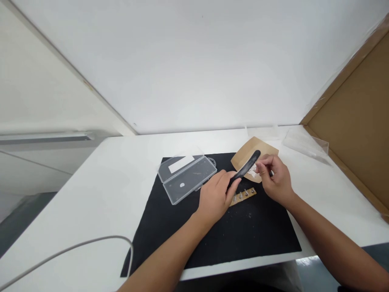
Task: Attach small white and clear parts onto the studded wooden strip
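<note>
Showing a white desk (82,190), bordered at right by a brown cardboard panel (352,117) and covered at centre by a black mat (240,239). Bearing on the mat's far left part a clear plastic case (196,182), opened out, with little visible inside beyond one white spot. Including, at the mat's far right edge, a kraft-paper tray (255,143). Depicting a left hand (215,194) clenched around one end of a black curved bar (245,167), raised above the mat with the free end over the tray. Depicting also a right hand (276,178), fingertips drawn together just beside that free end; impossible to tell whether grasping anything. Presenting, just beyond the left hand, a brown strip (243,198) with small shiny pieces in a row, partly hidden. Revealing white scraps (251,172) already in the tray, and fine specks (249,216) scattered on the mat. Judged as work under way rather than finished: case opened and scraps collected, but bar not yet set down, case not yet closed and specks not yet cleared.
</note>
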`<state>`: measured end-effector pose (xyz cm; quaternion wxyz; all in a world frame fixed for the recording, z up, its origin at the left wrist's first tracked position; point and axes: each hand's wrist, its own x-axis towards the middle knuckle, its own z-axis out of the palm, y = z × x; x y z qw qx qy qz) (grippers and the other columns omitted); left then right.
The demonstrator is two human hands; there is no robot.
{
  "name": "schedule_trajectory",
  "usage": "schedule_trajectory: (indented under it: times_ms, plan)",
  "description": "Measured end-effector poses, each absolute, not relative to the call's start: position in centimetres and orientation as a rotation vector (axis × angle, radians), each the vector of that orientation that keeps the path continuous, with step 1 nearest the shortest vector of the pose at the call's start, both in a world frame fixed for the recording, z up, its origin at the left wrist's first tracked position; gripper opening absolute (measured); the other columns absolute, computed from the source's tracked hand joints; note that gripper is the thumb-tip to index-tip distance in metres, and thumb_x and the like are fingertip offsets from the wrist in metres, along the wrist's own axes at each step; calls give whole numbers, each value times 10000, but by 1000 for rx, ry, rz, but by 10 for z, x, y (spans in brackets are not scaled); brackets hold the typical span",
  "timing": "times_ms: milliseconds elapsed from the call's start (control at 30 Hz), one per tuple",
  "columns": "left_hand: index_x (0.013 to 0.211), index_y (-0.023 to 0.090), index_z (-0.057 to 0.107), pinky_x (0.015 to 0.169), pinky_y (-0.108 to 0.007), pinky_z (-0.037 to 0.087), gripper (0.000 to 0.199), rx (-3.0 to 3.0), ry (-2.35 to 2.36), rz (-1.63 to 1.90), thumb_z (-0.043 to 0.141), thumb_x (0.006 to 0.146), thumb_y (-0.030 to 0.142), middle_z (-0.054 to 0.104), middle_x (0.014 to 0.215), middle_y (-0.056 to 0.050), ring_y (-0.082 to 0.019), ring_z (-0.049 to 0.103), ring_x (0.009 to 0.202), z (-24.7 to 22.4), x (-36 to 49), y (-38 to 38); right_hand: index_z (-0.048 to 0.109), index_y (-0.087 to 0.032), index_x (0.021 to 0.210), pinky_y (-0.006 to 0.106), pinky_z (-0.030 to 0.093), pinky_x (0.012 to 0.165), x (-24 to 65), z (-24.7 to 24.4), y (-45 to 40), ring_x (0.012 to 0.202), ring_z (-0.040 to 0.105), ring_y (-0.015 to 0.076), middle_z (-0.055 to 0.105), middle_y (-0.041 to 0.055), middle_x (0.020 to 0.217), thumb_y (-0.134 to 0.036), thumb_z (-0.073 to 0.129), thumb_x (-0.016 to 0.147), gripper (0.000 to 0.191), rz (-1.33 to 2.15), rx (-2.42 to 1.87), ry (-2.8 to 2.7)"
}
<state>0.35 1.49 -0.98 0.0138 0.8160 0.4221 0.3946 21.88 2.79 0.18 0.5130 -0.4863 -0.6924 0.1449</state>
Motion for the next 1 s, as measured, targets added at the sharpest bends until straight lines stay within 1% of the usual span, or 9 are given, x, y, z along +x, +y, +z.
schedule_trajectory:
  times_ms: [167,300,367,467,567,667,833,1000]
  plan:
    - [1110,155,694,793,-310,563,162,2511,1217,1330,579,1059,257,728,909,-71,-188,685,846,-6,4,16,565,-251,902,351,457,665,216,6,27,721,651,186,705,3,799,-312,586,1047,158,165,-1226,-1697]
    - [1169,170,704,822,-290,581,183,2378,1068,1350,555,1065,192,734,974,-76,-161,698,872,-1,5,14,571,-252,902,387,463,695,211,6,26,728,670,210,727,22,802,-298,561,1048,154,5,-1269,-1712]
    - [1202,170,708,779,-261,578,207,2314,1002,1350,554,1064,170,740,944,-62,-131,699,798,1,6,13,561,-253,901,397,466,712,208,7,27,736,674,218,734,30,809,-292,555,1051,155,-43,-1263,-1695]
    - [1209,165,729,712,-244,559,224,2246,969,1383,569,1053,150,724,833,-34,-111,669,697,2,7,10,540,-255,913,404,466,747,205,9,30,744,681,220,737,28,814,-277,552,1056,145,-88,-1233,-1692]
    - [1196,163,751,681,-252,536,230,2227,971,1426,588,1037,137,700,752,-22,-122,645,678,2,7,10,531,-252,927,408,453,773,205,9,32,757,686,224,744,32,838,-267,552,1057,133,-110,-1214,-1738]
    - [1200,154,760,673,-259,527,237,2226,984,1433,596,1030,131,683,709,-16,-124,625,658,1,7,11,523,-249,920,392,433,737,205,6,32,764,685,231,755,45,864,-275,541,1062,145,-125,-1222,-1802]
    - [1180,165,775,658,-249,535,238,2182,999,1408,584,1039,151,669,672,-4,-117,631,623,0,7,12,502,-246,860,391,421,748,202,2,31,715,687,216,764,34,826,-274,522,1067,210,-133,-1221,-1947]
    - [1214,155,762,643,-243,528,256,2196,993,1395,568,1047,153,667,680,-5,-108,617,599,0,9,9,504,-246,905,401,413,771,203,4,37,742,703,219,749,24,803,-270,504,1076,173,-176,-1256,-1823]
